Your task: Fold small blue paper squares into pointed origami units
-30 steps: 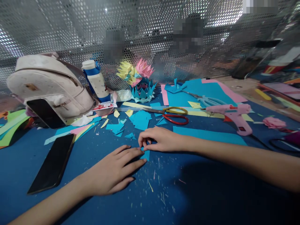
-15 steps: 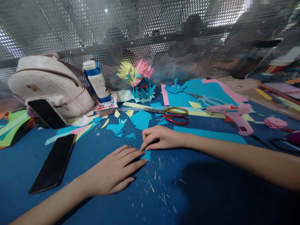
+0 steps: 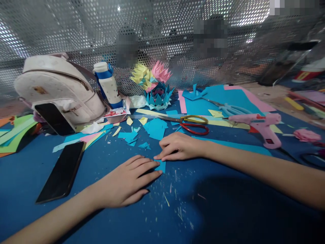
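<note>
A small piece of blue paper (image 3: 161, 166) lies flat on the blue tabletop, partly covered by my fingers. My left hand (image 3: 128, 181) rests palm down with its fingers stretched out, the tips on the paper's left side. At the paper's upper edge, my right hand (image 3: 177, 146) has its fingers curled and pressed together, thumb and fingertips on the paper. Just beyond my hands are blue paper scraps (image 3: 155, 128) and a pair of scissors with yellow and red handles (image 3: 194, 124).
A phone (image 3: 61, 173) lies left; another phone (image 3: 54, 118) leans on a backpack (image 3: 56, 81). Behind stand a bottle (image 3: 108, 84) and folded paper flowers (image 3: 158, 96). Rightward are a pink glue gun (image 3: 265, 127), blue-handled scissors (image 3: 235, 110) and paper sheets (image 3: 215, 96).
The whole view has shifted slightly, so things appear a little further right. My right fingers have moved a little along the paper's top edge; my left hand stays on it.
</note>
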Demonstrator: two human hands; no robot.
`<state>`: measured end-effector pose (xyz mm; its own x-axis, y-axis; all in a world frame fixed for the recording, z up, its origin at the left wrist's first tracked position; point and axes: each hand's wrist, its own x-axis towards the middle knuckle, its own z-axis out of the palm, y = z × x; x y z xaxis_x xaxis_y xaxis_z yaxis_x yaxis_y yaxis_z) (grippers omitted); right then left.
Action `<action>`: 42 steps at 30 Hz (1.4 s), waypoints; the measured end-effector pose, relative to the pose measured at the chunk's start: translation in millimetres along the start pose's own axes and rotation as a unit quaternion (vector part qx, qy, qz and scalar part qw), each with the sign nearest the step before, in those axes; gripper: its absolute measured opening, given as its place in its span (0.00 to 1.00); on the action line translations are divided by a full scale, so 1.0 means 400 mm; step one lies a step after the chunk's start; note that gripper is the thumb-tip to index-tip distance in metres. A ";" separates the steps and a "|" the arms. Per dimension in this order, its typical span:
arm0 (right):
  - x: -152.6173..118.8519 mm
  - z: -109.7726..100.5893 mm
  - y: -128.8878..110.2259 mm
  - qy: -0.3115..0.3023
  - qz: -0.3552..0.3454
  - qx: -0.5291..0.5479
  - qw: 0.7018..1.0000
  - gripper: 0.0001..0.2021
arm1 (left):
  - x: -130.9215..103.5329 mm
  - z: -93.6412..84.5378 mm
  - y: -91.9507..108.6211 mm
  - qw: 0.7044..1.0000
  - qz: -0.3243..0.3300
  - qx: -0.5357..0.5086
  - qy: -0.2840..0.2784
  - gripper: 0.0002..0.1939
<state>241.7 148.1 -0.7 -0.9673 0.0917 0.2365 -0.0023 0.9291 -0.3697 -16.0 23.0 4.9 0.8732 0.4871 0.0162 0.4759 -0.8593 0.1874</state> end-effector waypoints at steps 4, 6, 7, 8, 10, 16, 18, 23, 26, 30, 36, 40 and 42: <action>-0.002 0.005 -0.003 0.014 0.012 -0.005 1.000 0.15 | 0.000 -0.002 0.001 1.000 0.000 0.007 -0.013 0.27; 0.000 0.005 -0.005 0.020 0.037 0.022 0.999 0.15 | 0.001 -0.003 0.003 1.000 -0.002 0.005 -0.008 0.27; 0.002 0.004 -0.008 0.023 0.050 0.039 0.998 0.15 | 0.001 -0.004 0.004 1.000 -0.003 0.002 -0.003 0.26; 0.005 0.003 -0.011 0.025 0.062 0.054 0.996 0.15 | 0.002 -0.004 0.004 1.000 -0.003 0.000 0.003 0.26; 0.010 0.000 -0.022 0.032 0.085 0.083 0.992 0.14 | 0.002 -0.004 0.005 1.000 -0.002 -0.003 0.012 0.26; 0.022 0.006 -0.057 0.043 0.173 0.103 0.979 0.10 | 0.000 0.002 0.003 1.000 -0.013 0.006 0.011 0.26; 0.022 0.011 -0.058 0.041 0.174 0.083 0.980 0.07 | -0.001 0.003 0.003 1.000 -0.021 0.010 0.010 0.26; 0.019 0.026 -0.050 0.049 0.165 0.049 0.984 0.02 | -0.003 0.002 0.005 0.999 -0.031 0.022 0.018 0.25; 0.019 0.030 -0.049 0.057 0.164 0.040 0.984 0.02 | -0.003 0.000 0.007 0.998 -0.034 0.041 0.015 0.26; 0.019 0.029 -0.050 0.070 0.151 0.048 0.985 0.02 | -0.004 0.002 0.008 0.998 -0.034 0.054 0.014 0.26; 0.013 0.029 -0.052 0.111 0.084 0.049 0.989 0.04 | -0.006 0.008 0.007 0.998 -0.038 0.052 0.020 0.26; 0.009 0.033 -0.047 0.128 0.049 0.026 0.990 0.07 | -0.006 0.009 0.006 0.998 -0.036 0.051 0.023 0.26; 0.007 0.034 -0.043 0.128 0.038 0.027 0.991 0.08 | -0.006 0.010 0.006 0.998 -0.036 0.049 0.020 0.26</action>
<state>235.6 127.5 -5.8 -0.8696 0.2540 0.4234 0.0474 0.8965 -0.4404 -16.7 19.2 1.5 0.8321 0.5527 0.0450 0.5475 -0.8317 0.0926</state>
